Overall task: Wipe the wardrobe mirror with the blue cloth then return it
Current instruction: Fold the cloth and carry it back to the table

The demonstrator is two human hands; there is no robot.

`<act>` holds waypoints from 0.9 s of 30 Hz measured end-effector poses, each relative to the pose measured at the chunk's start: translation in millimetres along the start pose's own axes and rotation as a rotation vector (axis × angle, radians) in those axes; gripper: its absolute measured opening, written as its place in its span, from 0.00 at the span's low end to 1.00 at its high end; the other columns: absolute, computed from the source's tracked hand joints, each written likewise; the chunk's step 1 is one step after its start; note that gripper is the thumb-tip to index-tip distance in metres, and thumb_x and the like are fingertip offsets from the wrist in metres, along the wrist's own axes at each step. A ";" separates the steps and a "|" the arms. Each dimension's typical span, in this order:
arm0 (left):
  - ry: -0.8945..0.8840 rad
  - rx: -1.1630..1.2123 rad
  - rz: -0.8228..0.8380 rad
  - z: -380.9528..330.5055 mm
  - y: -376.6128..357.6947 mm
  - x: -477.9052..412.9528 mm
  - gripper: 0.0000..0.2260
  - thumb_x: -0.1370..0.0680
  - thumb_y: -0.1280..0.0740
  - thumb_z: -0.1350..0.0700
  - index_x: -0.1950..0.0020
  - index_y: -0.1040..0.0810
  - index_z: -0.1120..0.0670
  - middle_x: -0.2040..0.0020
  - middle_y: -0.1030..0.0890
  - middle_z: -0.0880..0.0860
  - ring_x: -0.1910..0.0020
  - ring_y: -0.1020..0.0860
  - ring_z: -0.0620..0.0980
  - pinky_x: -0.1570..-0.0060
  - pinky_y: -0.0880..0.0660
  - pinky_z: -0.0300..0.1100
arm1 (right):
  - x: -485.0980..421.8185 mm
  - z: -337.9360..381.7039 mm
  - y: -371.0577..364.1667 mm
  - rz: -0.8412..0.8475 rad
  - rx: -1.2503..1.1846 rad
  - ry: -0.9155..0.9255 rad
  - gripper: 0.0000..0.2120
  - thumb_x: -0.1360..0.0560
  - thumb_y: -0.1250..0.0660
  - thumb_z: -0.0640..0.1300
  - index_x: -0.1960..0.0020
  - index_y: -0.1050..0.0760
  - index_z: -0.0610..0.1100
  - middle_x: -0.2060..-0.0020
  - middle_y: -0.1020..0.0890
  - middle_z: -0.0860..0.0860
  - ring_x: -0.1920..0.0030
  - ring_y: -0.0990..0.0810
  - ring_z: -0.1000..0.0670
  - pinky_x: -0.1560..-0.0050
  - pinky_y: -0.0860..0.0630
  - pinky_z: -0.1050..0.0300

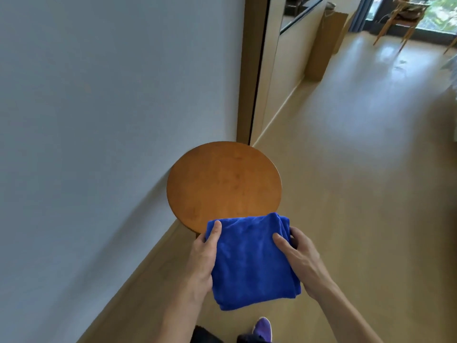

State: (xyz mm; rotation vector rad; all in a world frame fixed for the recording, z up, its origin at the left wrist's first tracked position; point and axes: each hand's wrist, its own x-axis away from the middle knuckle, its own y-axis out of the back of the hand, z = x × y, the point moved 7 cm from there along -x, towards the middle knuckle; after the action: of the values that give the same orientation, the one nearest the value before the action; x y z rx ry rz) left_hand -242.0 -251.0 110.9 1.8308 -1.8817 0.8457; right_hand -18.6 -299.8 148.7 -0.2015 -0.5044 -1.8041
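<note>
We pinch the blue cloth (249, 258) by its side edges, left hand (201, 261) and right hand (303, 266), fingers (298, 233) clamping it; likely soft, light, floppy.

The blue cloth (249, 258) covers the near rim of the stool (222, 184), and the bottom edge crops the purple shoe (263, 329).

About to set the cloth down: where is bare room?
The stool top is bare, bordered by wall and open floor; only its near edge is hidden by the blue cloth, held by left hand and right hand.
</note>
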 end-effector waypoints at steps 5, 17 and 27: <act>-0.006 0.112 -0.075 -13.4 -36.5 -9.7 0.20 0.21 0.33 0.37 0.40 0.18 0.50 0.47 0.13 0.52 0.50 0.13 0.53 0.58 0.18 0.47 | -55.9 17.8 22.8 0.068 0.071 0.038 0.06 0.21 0.35 0.56 0.52 0.22 0.55 0.61 0.16 0.54 0.60 0.16 0.52 0.59 0.21 0.54; 0.072 0.115 -0.118 -44.0 -93.7 -123.1 0.18 0.19 0.37 0.35 0.40 0.19 0.46 0.48 0.13 0.47 0.52 0.13 0.45 0.60 0.19 0.41 | -198.6 42.4 41.8 0.103 0.165 -0.017 0.07 0.20 0.35 0.54 0.51 0.23 0.52 0.59 0.16 0.54 0.58 0.16 0.52 0.60 0.24 0.57; 0.034 0.043 -0.218 -105.8 -95.5 -202.6 0.17 0.22 0.40 0.29 0.44 0.22 0.39 0.54 0.14 0.38 0.54 0.15 0.41 0.57 0.21 0.41 | -312.9 84.1 17.8 0.214 0.233 -0.040 0.08 0.23 0.33 0.57 0.49 0.23 0.53 0.55 0.16 0.53 0.55 0.16 0.51 0.53 0.18 0.51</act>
State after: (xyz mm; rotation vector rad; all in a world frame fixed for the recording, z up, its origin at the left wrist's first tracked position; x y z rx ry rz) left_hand -146.4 -25.5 73.5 1.9901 -1.6185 0.8402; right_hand 79.8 6.5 106.2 -0.1251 -0.6902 -1.5218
